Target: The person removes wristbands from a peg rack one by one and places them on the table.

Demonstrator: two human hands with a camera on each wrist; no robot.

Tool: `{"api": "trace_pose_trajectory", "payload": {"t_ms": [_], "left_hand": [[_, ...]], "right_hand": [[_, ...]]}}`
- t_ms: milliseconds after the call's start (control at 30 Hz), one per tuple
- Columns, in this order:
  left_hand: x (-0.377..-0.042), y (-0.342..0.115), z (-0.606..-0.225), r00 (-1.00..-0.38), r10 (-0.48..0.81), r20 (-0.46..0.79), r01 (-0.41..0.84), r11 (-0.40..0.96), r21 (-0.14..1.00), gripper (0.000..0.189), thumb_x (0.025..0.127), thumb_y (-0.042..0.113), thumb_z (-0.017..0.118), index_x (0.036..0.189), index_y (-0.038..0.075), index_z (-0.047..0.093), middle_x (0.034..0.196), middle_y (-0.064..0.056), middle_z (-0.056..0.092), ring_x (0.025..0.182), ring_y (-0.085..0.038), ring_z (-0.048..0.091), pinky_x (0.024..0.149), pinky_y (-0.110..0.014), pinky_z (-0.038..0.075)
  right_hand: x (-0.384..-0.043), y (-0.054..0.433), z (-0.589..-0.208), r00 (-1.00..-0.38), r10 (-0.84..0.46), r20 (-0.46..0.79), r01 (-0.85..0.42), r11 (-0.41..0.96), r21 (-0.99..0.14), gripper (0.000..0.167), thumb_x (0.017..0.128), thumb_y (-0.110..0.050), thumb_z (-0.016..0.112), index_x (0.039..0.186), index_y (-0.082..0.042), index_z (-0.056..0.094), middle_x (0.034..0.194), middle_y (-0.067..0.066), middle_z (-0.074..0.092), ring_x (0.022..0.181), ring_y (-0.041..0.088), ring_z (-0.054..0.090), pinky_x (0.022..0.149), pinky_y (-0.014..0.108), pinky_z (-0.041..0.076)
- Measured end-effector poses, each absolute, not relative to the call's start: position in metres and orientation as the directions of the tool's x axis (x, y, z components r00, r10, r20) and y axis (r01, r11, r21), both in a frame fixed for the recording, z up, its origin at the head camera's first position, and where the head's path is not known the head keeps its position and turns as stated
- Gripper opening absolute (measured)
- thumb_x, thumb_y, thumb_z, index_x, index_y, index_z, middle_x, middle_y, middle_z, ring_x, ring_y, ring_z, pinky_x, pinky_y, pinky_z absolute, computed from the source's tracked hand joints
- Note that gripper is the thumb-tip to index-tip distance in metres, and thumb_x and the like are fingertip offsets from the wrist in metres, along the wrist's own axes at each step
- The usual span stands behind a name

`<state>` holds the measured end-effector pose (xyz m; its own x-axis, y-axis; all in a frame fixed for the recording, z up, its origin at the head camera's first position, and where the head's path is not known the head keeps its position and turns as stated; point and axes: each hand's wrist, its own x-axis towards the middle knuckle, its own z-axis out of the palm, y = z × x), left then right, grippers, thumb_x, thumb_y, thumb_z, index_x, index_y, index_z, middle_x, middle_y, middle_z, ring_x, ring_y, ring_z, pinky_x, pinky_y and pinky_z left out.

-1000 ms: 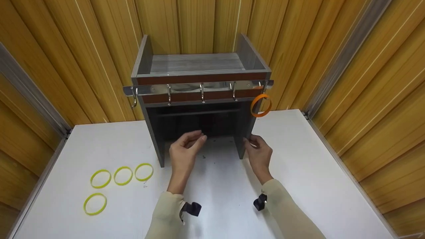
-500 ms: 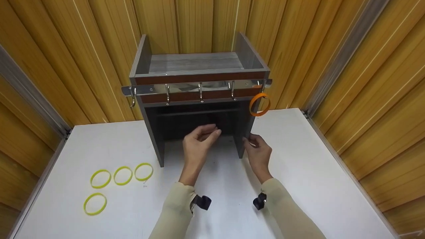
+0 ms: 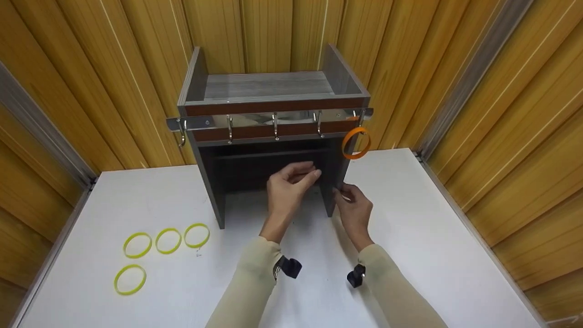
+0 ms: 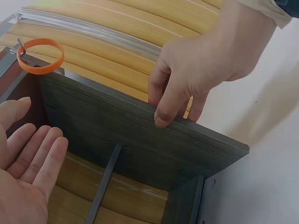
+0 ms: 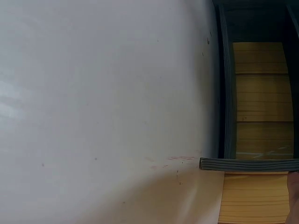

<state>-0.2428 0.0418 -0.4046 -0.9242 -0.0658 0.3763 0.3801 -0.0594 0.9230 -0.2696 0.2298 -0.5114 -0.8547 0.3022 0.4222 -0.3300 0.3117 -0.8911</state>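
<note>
A grey wooden shelf unit (image 3: pixel 268 84) stands on the white table with a metal hook rail (image 3: pixel 291 117) across its front. My right hand (image 3: pixel 354 210) grips the front edge of its right side panel (image 4: pixel 135 126), thumb on the inner face and fingers outside. My left hand (image 3: pixel 288 193) hovers before the unit's lower opening, fingers loosely bent and holding nothing; in the left wrist view its palm shows bare. An orange silicone wristband (image 3: pixel 345 145) hangs from the rightmost hook, above my right hand. Only a sliver of the right hand shows in the right wrist view.
Several yellow-green wristbands (image 3: pixel 124 279) lie flat on the white table (image 3: pixel 173 296), left of the unit. The other hooks (image 3: pixel 275 127) carry nothing. Yellow wood-patterned walls (image 3: pixel 268 32) rise behind and at both sides.
My left hand has moved right and slightly up across the unit's opening, toward the right panel. The right hand keeps its grip there. The wristbands have stayed in place.
</note>
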Motion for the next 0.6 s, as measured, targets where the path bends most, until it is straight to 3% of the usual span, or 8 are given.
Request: {"api": "trace_pose_trajectory", "payload": {"t_ms": [133,600], "left_hand": [[-0.246,0.049,-0.397,-0.920,-0.057,0.389,0.392,-0.061,0.918,0.032,0.090,0.019,0.088,0.115,0.000,0.080,0.107,-0.002,0.080,0.095,-0.016,0.077,0.079,-0.028,0.064],[-0.255,0.074,-0.378,-0.906,-0.026,0.423,0.424,-0.082,0.902,0.030,0.090,0.016,0.089,0.115,0.000,0.080,0.106,-0.003,0.080,0.094,-0.014,0.077,0.082,-0.029,0.064]], "right_hand": [[-0.270,0.230,-0.512,-0.839,0.304,0.450,-0.356,0.318,-0.879,0.014,0.096,-0.005,0.080,0.110,-0.004,0.077,0.105,0.009,0.078,0.100,0.022,0.075,0.082,0.021,0.062],[-0.263,0.222,-0.500,-0.802,0.336,0.495,-0.384,0.345,-0.856,0.014,0.093,0.009,0.077,0.107,0.008,0.075,0.102,0.020,0.076,0.098,0.037,0.075,0.079,0.015,0.059]]}}
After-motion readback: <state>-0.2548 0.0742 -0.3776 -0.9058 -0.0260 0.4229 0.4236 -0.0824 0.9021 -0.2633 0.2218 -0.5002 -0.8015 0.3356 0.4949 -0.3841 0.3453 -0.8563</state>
